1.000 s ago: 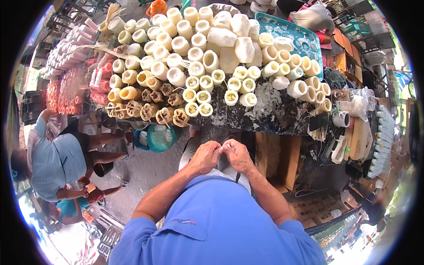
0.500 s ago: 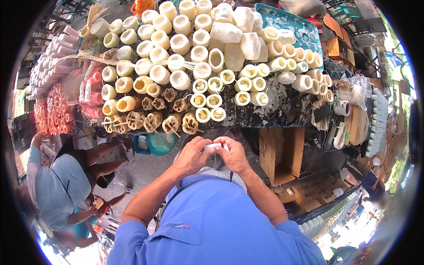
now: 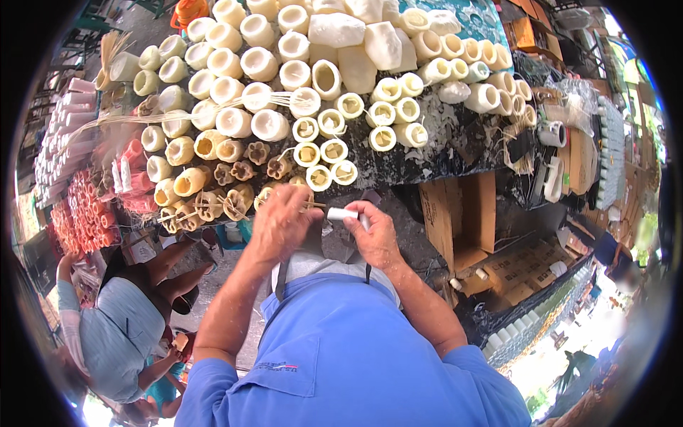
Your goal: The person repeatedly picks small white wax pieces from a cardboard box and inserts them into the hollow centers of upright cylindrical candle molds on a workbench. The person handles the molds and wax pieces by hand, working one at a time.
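Observation:
A small white cylinder [image 3: 343, 213], smooth and short, is pinched between the thumb and fingers of my right hand [image 3: 376, 235], in front of my body. Its exact kind does not show. My left hand [image 3: 283, 222], a little blurred, is apart from the cylinder, its thumb away from its outstretched fingers. It reaches over the table's front edge, where brown flower-shaped wax pieces [image 3: 237, 202] lie with thin sticks across their tops. One stick [image 3: 313, 205] shows beside the left fingers, which partly cover the pieces there. Pale round wax cups [image 3: 318, 177] stand just beyond.
Many hollow cream wax cups [image 3: 259, 64] and solid white wax lumps [image 3: 383, 44] crowd the dark table. A bundle of pale wicks [image 3: 178, 115] lies across them. Under the right side stands an open cardboard box [image 3: 474, 217]. Another person [image 3: 121, 320] is at the left.
My hands have come apart. The left moved forward and left to the table edge; the right keeps the white cylinder. The view has turned, and the table contents appear shifted up and left.

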A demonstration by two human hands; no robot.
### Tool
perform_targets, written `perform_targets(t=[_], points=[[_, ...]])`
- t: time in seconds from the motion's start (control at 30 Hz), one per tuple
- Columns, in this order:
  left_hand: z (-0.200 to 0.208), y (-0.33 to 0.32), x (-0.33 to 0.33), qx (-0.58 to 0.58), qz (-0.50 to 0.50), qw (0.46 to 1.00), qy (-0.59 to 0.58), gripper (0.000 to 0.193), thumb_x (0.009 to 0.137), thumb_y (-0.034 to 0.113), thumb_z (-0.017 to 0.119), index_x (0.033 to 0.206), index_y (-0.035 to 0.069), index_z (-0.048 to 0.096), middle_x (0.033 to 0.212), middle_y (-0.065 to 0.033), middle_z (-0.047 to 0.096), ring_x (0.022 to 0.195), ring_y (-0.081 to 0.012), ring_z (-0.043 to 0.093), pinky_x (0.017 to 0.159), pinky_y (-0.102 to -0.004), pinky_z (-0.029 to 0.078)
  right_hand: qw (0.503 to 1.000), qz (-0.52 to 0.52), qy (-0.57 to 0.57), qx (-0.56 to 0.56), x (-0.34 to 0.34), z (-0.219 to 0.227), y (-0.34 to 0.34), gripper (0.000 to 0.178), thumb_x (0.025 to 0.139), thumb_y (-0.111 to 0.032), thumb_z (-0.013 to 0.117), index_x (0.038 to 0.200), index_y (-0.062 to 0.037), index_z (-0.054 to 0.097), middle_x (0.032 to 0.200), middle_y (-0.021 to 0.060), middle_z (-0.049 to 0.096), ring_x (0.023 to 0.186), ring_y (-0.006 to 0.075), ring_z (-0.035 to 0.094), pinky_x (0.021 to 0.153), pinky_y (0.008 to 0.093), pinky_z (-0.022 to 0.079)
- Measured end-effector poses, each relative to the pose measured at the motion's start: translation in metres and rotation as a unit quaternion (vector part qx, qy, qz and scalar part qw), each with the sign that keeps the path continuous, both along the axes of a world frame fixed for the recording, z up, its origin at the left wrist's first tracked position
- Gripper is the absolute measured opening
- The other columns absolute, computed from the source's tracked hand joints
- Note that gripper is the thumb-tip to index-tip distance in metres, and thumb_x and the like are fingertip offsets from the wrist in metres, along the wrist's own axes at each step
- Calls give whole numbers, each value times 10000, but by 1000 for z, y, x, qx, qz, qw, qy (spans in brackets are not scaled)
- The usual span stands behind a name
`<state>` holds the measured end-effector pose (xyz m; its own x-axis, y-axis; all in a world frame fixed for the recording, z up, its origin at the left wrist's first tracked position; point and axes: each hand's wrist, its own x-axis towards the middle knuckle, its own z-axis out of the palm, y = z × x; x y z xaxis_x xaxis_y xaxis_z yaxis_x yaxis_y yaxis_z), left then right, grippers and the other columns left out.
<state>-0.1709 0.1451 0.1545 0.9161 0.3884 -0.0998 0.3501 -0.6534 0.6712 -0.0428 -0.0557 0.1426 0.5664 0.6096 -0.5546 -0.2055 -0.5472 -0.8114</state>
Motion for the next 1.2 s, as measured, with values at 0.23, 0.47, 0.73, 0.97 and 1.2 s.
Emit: perform_targets(t=[0.23,0.47,0.73,0.97,1.2], points=[[-16,49,42,34,-150,988,-11,138,904,66,802,1030,33,758,934,-99,722,954,-321,702,839,-453,597,996,-35,-88,0,-1,-6,3,250,992,-134,798,1195,5,753,1006,120,753,865,207,715,810,358,583],[-15,55,49,3,-219,976,8,164,896,24,723,1051,44,771,904,-112,693,941,-340,707,818,-476,593,989,-25,-138,54,-12,-11,17,247,986,-116,772,1194,12,734,991,167,736,852,312,735,795,415,581],[-27,61,65,-72,-153,985,34,141,997,119,761,1053,-8,785,934,-177,772,879,-369,752,810,-457,597,985,-24,-165,49,-12,-10,27,242,976,-97,772,1176,32,732,998,177,743,853,344,744,771,419,591],[-20,65,78,-182,-102,971,113,189,1012,130,719,1098,-17,802,918,-234,780,845,-401,768,788,-464,596,922,-13,-366,123,-11,-29,59,226,932,-77,794,1126,29,747,987,167,751,830,358,741,747,416,600],[-25,65,77,-185,-107,973,85,160,973,95,764,1077,-22,792,908,-214,780,827,-337,777,772,-422,595,930,34,-365,40,-17,-44,78,195,899,-114,822,1033,-12,723,897,132,683,773,348,711,674,468,587]])
